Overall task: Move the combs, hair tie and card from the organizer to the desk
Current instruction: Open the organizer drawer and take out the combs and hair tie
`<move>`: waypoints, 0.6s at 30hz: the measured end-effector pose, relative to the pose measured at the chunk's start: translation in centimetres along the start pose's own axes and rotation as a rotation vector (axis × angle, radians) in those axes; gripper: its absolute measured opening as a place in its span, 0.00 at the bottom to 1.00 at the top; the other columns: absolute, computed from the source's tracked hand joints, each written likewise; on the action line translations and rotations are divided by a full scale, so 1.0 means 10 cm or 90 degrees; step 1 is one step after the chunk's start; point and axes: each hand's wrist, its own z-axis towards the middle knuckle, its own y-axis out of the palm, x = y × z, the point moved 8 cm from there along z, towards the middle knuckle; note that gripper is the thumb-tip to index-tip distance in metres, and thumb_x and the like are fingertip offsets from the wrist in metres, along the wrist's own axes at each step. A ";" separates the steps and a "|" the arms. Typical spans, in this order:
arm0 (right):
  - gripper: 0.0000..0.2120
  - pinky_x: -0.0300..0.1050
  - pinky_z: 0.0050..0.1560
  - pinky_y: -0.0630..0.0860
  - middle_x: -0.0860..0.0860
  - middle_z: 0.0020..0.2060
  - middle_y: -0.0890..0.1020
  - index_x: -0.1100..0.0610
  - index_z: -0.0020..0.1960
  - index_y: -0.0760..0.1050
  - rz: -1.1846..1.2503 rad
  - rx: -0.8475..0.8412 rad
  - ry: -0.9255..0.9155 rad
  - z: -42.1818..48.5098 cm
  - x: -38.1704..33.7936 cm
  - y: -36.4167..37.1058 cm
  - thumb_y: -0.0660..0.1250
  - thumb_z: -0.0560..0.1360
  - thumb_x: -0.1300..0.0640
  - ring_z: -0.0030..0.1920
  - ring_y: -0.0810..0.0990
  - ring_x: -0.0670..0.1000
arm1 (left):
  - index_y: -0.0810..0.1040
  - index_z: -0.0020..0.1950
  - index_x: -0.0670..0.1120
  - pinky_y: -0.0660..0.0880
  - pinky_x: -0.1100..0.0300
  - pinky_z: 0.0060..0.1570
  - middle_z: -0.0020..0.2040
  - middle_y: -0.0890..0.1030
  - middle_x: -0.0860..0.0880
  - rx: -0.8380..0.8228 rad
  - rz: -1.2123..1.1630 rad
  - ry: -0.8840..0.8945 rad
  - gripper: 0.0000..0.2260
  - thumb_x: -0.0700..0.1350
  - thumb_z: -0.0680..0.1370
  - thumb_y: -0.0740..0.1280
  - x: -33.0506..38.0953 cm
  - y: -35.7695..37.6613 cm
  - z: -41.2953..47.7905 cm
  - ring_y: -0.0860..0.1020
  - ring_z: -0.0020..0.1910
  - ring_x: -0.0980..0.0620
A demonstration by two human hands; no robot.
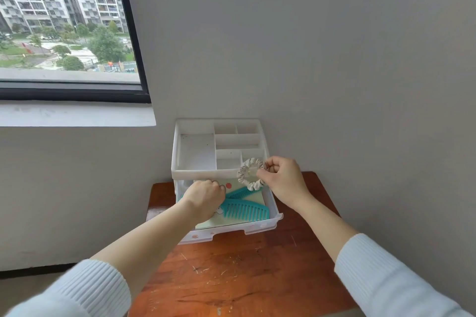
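Note:
A white plastic organizer (177,162) stands at the back of the wooden desk (244,273), its lower drawer (257,229) pulled out. In the drawer lie two teal combs, a wide one (247,211) and a narrower one (240,192), on a pale card (226,222) with a red dot. My right hand (283,180) pinches a cream scrunchie hair tie (251,174) and holds it up above the drawer's right side. My left hand (204,199) is closed inside the drawer at the combs' handle ends; what it grips is hidden.
The organizer's top tray (198,154) has several compartments with nothing in them. A grey wall is right behind it and to the right. A window sill (77,116) is at the upper left. The desk's front part shows scratched bare wood.

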 end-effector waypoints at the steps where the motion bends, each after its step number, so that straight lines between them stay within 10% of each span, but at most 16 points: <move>1: 0.06 0.30 0.24 0.65 0.46 0.22 0.74 0.58 0.32 0.76 0.022 0.009 0.009 0.00 0.02 -0.04 0.70 0.68 0.60 0.22 0.69 0.40 | 0.74 0.60 0.40 0.79 0.51 0.53 0.57 0.81 0.43 -0.001 0.007 0.004 0.12 0.40 0.77 0.61 0.00 0.00 0.01 0.80 0.54 0.44; 18: 0.06 0.38 0.33 0.68 0.48 0.30 0.76 0.60 0.35 0.78 -0.032 0.010 0.160 -0.35 0.59 0.06 0.69 0.68 0.57 0.32 0.73 0.45 | 0.70 0.67 0.38 0.78 0.54 0.51 0.59 0.79 0.43 -0.038 0.005 -0.009 0.16 0.39 0.79 0.61 0.11 -0.06 0.06 0.79 0.55 0.45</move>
